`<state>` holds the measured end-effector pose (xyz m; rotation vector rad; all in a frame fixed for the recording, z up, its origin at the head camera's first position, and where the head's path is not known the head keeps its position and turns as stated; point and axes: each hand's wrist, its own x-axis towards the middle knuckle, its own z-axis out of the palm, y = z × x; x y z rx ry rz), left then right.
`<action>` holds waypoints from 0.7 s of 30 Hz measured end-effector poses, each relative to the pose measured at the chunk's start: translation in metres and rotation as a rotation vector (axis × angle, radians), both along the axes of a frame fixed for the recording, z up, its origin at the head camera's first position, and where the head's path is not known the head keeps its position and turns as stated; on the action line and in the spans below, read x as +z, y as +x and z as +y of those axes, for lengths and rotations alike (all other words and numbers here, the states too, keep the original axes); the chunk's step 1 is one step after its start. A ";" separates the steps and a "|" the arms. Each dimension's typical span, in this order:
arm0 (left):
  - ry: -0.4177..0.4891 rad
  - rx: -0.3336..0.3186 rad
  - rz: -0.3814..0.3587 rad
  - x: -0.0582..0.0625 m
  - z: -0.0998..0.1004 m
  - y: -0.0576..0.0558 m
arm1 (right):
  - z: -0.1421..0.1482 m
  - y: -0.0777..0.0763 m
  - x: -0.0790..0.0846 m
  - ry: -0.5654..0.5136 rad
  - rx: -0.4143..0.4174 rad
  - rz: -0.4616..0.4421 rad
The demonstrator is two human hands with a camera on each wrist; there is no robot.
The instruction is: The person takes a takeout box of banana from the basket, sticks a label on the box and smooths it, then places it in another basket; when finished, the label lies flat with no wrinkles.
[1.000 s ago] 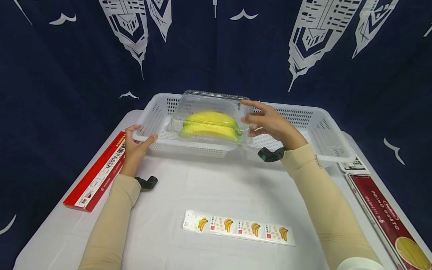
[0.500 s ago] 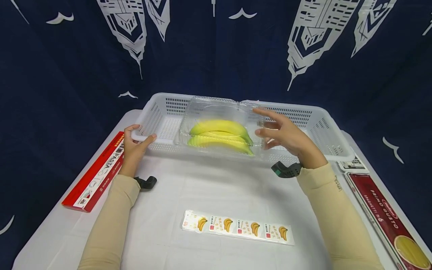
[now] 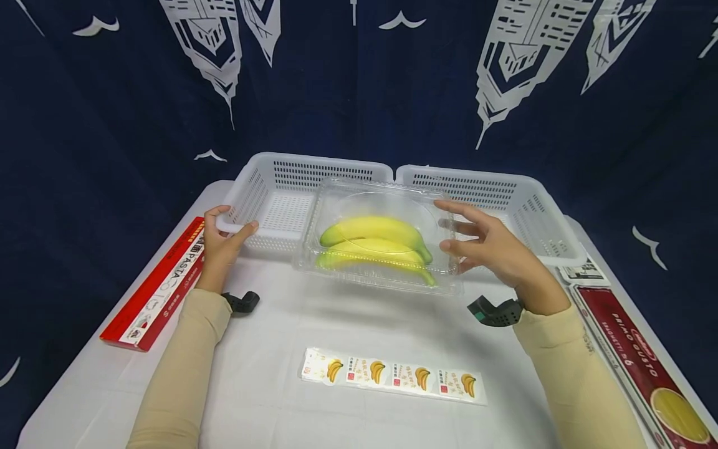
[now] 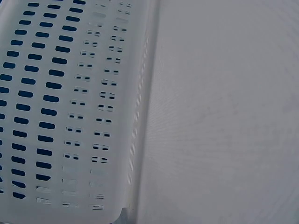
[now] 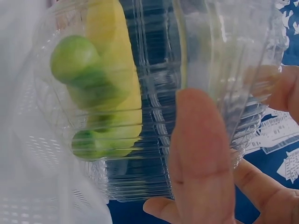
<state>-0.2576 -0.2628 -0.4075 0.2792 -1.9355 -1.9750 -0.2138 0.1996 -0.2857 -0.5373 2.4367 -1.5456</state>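
Note:
In the head view my right hand (image 3: 493, 252) grips the right end of a clear plastic clamshell container (image 3: 387, 198), thumb in front and fingers spread along its side. Two yellow bananas (image 3: 373, 229) with green tips lie inside it. The right wrist view has the thumb (image 5: 201, 154) pressed to the ridged clear wall, the bananas' green ends (image 5: 74, 58) showing through. My left hand (image 3: 221, 246) holds the near left corner of a white perforated basket (image 3: 336, 168), thumb over the rim. The left wrist view shows only that basket's side (image 4: 124, 140) and the white tabletop.
A second white basket (image 3: 541, 215) stands to the right. A strip of banana stickers (image 3: 395, 377) lies on the near part of the white table (image 3: 314, 318). A red pasta box (image 3: 162, 287) is at the left edge, a dark red spaghetti box (image 3: 639, 355) at the right.
My right hand has brought the container with the bananas from over the left basket toward me and to the right. The left hand keeps its hold on the basket corner.

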 end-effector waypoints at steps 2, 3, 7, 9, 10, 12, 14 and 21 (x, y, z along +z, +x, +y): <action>0.004 0.000 -0.002 0.000 0.000 0.000 | 0.003 0.004 -0.003 -0.008 0.002 -0.008; 0.007 0.000 -0.003 0.000 0.000 0.000 | 0.004 0.005 -0.005 -0.017 0.004 -0.012; 0.015 0.004 -0.008 -0.001 0.000 0.000 | 0.010 0.013 -0.014 -0.076 0.027 -0.017; 0.018 0.005 -0.007 -0.002 0.000 -0.001 | 0.014 0.017 -0.019 -0.105 0.044 -0.014; 0.019 0.005 -0.010 -0.002 0.000 0.000 | 0.016 0.019 -0.021 -0.116 0.052 -0.012; 0.015 0.004 -0.018 -0.002 0.000 0.000 | 0.019 0.024 -0.026 -0.125 0.064 -0.005; 0.013 0.002 -0.010 -0.001 0.000 0.000 | 0.022 0.028 -0.030 -0.132 0.079 -0.002; 0.010 0.005 -0.011 0.000 0.000 0.000 | 0.028 0.040 -0.047 -0.171 0.096 -0.031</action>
